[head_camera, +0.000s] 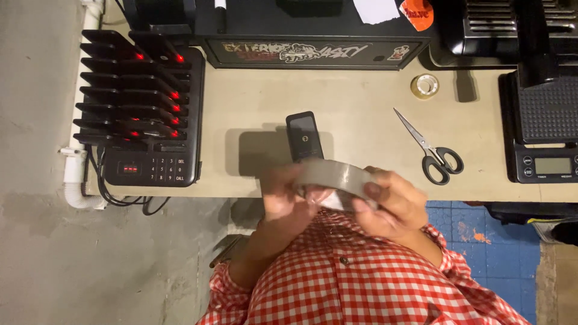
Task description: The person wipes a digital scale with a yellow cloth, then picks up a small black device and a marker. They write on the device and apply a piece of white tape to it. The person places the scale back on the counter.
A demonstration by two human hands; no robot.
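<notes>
Item: large grey tape roll [337, 176], gripped by both the left hand [286, 195] (blurred, fingers indistinct) and the right hand [391, 201] at the surface [361, 126] edge; lower rim hidden. Black phone [303, 135] at 11 o'clock; scissors [430, 148] at 2 o'clock

Left hand [286, 195], right hand [391, 204] raised together (fingers curled).
</notes>
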